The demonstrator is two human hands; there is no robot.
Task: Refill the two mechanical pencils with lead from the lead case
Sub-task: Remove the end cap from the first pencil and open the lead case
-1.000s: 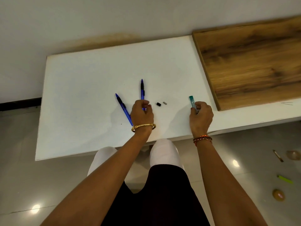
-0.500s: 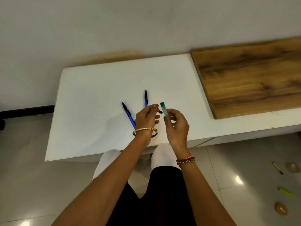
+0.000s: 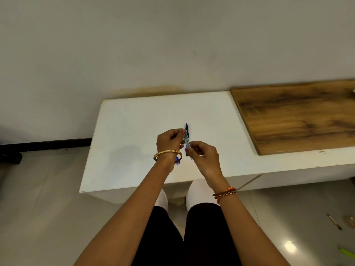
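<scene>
Both hands are raised together over the white table (image 3: 134, 131). My right hand (image 3: 203, 156) pinches the lower end of the small teal lead case (image 3: 186, 141). My left hand (image 3: 170, 143) has its fingertips at the case's upper end. One blue mechanical pencil (image 3: 187, 129) lies on the table behind the hands, only its far tip showing. The second blue pencil (image 3: 178, 161) lies under my left wrist, with just its near end visible. The small black cap pieces are hidden behind the hands.
A wooden board (image 3: 297, 116) covers the right part of the table. The wall runs close behind. Small items lie on the tiled floor at lower right, among them a green one (image 3: 346, 253). My knees sit under the table's near edge.
My right hand has carried the lead case from the table's right side to the middle. My left hand has let go of the pencil and come up to the case. The camera tilted upward.
</scene>
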